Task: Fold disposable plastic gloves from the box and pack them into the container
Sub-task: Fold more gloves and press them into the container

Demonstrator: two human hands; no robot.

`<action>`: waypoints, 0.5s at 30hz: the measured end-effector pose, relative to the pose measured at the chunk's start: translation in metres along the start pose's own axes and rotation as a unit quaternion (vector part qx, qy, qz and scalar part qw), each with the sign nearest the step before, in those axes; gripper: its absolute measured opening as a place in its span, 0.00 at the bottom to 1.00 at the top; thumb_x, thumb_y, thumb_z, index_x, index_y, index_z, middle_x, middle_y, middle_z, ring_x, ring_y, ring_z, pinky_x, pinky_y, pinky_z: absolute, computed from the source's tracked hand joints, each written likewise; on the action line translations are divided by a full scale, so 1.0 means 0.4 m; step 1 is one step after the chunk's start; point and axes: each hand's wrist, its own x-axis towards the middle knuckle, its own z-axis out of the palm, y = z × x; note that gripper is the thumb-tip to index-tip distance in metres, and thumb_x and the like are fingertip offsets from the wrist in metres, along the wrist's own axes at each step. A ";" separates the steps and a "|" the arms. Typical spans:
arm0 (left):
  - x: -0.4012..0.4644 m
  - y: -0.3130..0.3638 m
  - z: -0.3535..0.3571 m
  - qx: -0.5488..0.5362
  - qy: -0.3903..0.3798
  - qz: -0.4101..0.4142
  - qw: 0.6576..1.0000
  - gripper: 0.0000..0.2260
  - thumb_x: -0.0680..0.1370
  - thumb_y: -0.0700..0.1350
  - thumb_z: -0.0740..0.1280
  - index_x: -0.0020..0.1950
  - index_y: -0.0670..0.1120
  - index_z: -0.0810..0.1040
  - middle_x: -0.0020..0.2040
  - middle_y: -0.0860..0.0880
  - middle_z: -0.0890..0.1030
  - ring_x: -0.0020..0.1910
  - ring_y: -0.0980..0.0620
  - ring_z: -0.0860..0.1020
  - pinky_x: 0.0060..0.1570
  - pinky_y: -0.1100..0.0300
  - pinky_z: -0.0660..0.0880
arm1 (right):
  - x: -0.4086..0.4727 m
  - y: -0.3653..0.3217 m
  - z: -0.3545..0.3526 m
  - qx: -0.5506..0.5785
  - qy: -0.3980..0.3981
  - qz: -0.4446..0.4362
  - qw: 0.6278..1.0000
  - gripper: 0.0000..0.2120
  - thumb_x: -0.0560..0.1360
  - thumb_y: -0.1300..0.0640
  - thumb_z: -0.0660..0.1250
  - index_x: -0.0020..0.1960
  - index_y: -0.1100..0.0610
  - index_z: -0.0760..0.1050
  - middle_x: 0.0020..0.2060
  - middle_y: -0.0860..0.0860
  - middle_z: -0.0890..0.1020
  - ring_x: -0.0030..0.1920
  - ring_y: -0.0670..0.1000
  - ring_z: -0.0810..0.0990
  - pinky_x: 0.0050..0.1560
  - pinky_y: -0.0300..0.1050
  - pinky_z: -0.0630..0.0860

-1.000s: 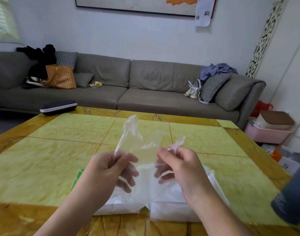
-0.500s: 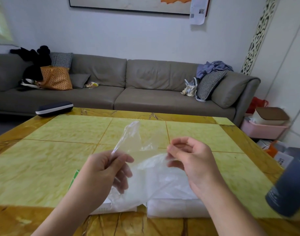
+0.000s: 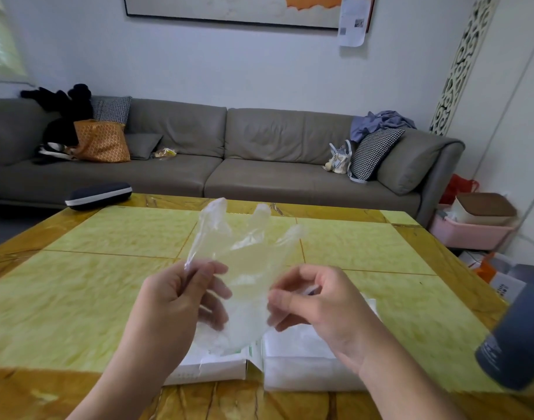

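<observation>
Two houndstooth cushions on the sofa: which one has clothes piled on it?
The right cushion, leaning at the sofa's right armrest: a blue-grey heap of clothes lies on its top edge. The left cushion sits behind the orange bag, with no clothes on it.

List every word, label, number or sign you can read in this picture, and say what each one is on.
No text here can be read.
Paper sheet hung on the picture frame: printed lines and square codes, too small.
Dark cylindrical container at the right edge: pale lettering, blurred.
White box under the hands: a faint row of marks, too small.
Cartons on the floor at right: dark print, blurred.
</observation>
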 end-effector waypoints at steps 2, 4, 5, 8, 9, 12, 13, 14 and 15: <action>-0.001 -0.002 -0.003 0.017 0.003 0.009 1.000 0.11 0.85 0.37 0.61 0.50 0.40 0.83 0.37 0.40 0.83 0.28 0.41 0.80 0.29 0.54 0.79 | 0.003 0.000 -0.010 0.041 0.047 -0.001 0.998 0.03 0.77 0.68 0.74 0.49 0.67 0.81 0.39 0.65 0.84 0.38 0.62 0.85 0.40 0.54 0.83; -0.002 -0.002 -0.005 0.025 0.007 0.018 0.999 0.11 0.85 0.37 0.61 0.50 0.41 0.83 0.37 0.40 0.84 0.29 0.43 0.81 0.30 0.56 0.80 | 0.007 -0.002 -0.019 0.082 0.083 -0.010 0.993 0.04 0.77 0.67 0.73 0.49 0.67 0.81 0.37 0.63 0.83 0.36 0.60 0.82 0.37 0.51 0.81; -0.003 -0.001 -0.005 0.025 0.008 0.020 0.999 0.11 0.85 0.37 0.61 0.50 0.41 0.83 0.37 0.40 0.84 0.29 0.43 0.81 0.31 0.57 0.80 | 0.009 0.000 -0.021 0.090 0.106 -0.016 0.990 0.04 0.77 0.66 0.73 0.50 0.67 0.80 0.36 0.63 0.82 0.36 0.59 0.81 0.37 0.51 0.80; -0.005 0.003 -0.001 0.011 0.009 0.017 1.000 0.11 0.84 0.37 0.61 0.51 0.39 0.83 0.37 0.40 0.84 0.29 0.44 0.81 0.30 0.59 0.80 | 0.010 0.002 -0.020 0.111 0.182 -0.037 0.976 0.02 0.79 0.66 0.71 0.50 0.65 0.81 0.35 0.60 0.82 0.35 0.59 0.80 0.36 0.51 0.80; -0.005 0.003 0.002 0.004 0.009 0.014 1.000 0.10 0.84 0.37 0.61 0.51 0.39 0.83 0.37 0.40 0.84 0.29 0.44 0.81 0.30 0.58 0.80 | 0.011 0.001 -0.018 0.114 0.209 -0.043 0.970 0.02 0.80 0.66 0.70 0.51 0.64 0.81 0.36 0.60 0.82 0.35 0.58 0.81 0.36 0.50 0.80; -0.009 0.009 0.013 -0.031 0.021 0.004 0.999 0.10 0.84 0.39 0.62 0.53 0.40 0.83 0.40 0.40 0.85 0.31 0.42 0.82 0.31 0.57 0.82 | 0.008 -0.007 -0.006 0.168 0.233 -0.045 0.957 0.05 0.83 0.61 0.66 0.55 0.63 0.79 0.42 0.61 0.84 0.39 0.58 0.83 0.37 0.50 0.82; -0.012 0.011 0.018 -0.053 0.031 -0.001 0.998 0.10 0.84 0.40 0.62 0.54 0.41 0.83 0.42 0.39 0.85 0.32 0.42 0.82 0.32 0.56 0.82 | 0.006 -0.007 0.001 0.203 0.196 -0.029 0.959 0.09 0.83 0.57 0.67 0.56 0.63 0.78 0.45 0.62 0.84 0.42 0.59 0.84 0.39 0.52 0.83; -0.017 0.014 0.026 -0.079 0.038 -0.008 0.996 0.10 0.84 0.41 0.62 0.55 0.42 0.83 0.43 0.39 0.85 0.34 0.41 0.83 0.34 0.55 0.83 | 0.003 -0.006 0.009 0.219 0.137 -0.003 0.966 0.14 0.82 0.52 0.68 0.57 0.63 0.77 0.48 0.63 0.85 0.45 0.60 0.85 0.42 0.54 0.84; -0.023 0.017 0.034 -0.107 0.041 -0.018 0.993 0.10 0.84 0.41 0.61 0.56 0.42 0.82 0.45 0.39 0.86 0.36 0.39 0.84 0.36 0.54 0.84 | -0.004 -0.004 0.018 0.200 0.071 0.028 0.977 0.19 0.80 0.48 0.69 0.58 0.64 0.77 0.50 0.64 0.85 0.48 0.61 0.86 0.45 0.55 0.84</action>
